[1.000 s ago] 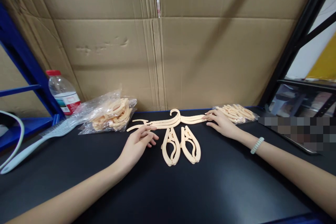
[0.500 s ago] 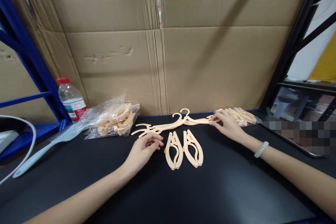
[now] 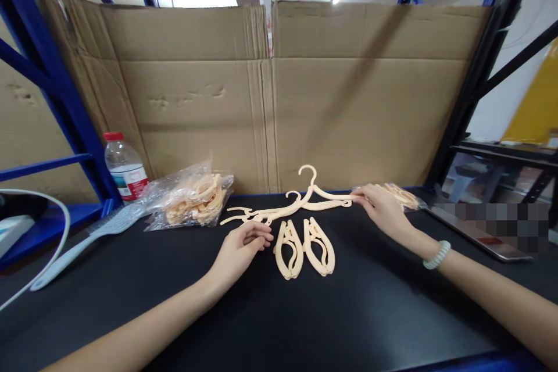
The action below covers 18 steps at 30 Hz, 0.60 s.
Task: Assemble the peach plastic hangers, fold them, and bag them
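Observation:
My right hand (image 3: 381, 206) pinches the right end of a cream plastic folding hanger (image 3: 329, 206), whose hook stands up off the table. Another cream hanger (image 3: 279, 211), unfolded, lies to the left and overlaps it near the hooks. My left hand (image 3: 242, 247) rests on the table just in front of that left hanger, fingers loosely curled and nothing seen between them. Two folded hangers, a left one (image 3: 282, 267) and a right one (image 3: 330, 256), lie side by side between my hands.
Clear bags of hangers lie at the left (image 3: 198, 203) and behind my right hand (image 3: 405, 196). A pale blue long-handled plastic tool (image 3: 74, 256), a red-capped bottle (image 3: 126, 165) and a white cable (image 3: 65, 226) are at the left. Cardboard (image 3: 196, 104) walls the back; a flat device (image 3: 488, 238) lies right.
The right hanger's hook has tipped upward and its bars have spread apart in my right hand. My left hand has hardly moved. The camera view has shifted slightly.

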Each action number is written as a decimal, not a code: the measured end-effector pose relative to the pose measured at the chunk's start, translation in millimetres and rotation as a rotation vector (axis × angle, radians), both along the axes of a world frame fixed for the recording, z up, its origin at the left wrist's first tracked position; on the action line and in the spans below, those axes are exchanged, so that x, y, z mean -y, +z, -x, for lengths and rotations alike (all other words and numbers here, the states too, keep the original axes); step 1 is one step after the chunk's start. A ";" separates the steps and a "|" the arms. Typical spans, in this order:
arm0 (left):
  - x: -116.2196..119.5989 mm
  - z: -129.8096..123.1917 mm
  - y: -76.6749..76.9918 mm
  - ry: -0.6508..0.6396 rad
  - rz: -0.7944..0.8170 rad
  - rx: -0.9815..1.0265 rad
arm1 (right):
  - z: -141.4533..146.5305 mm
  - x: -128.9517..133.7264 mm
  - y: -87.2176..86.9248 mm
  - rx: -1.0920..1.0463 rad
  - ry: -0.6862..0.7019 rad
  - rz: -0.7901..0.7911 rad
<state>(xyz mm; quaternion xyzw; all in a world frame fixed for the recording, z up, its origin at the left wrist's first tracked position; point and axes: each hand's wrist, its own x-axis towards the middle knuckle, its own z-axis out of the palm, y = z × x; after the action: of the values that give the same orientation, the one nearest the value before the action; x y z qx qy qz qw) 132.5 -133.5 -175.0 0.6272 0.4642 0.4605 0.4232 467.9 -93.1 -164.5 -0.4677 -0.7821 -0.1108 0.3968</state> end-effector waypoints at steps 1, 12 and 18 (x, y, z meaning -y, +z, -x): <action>1.6 -0.6 0.7 0.001 0.019 0.008 | 0.5 2.6 3.9 -0.015 -0.017 -0.012; 19.6 -12.1 7.1 0.136 -0.003 0.167 | 6.7 29.5 -3.7 -0.160 -0.017 0.013; 21.6 -14.0 0.9 0.030 -0.100 0.029 | 14.8 41.5 0.5 -0.100 0.045 0.021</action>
<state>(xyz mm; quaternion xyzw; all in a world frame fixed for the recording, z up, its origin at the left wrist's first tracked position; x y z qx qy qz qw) 146.6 -155.1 -174.1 0.6337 0.4439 0.4984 0.3911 453.2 -134.6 -164.0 -0.4590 -0.7728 -0.0701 0.4327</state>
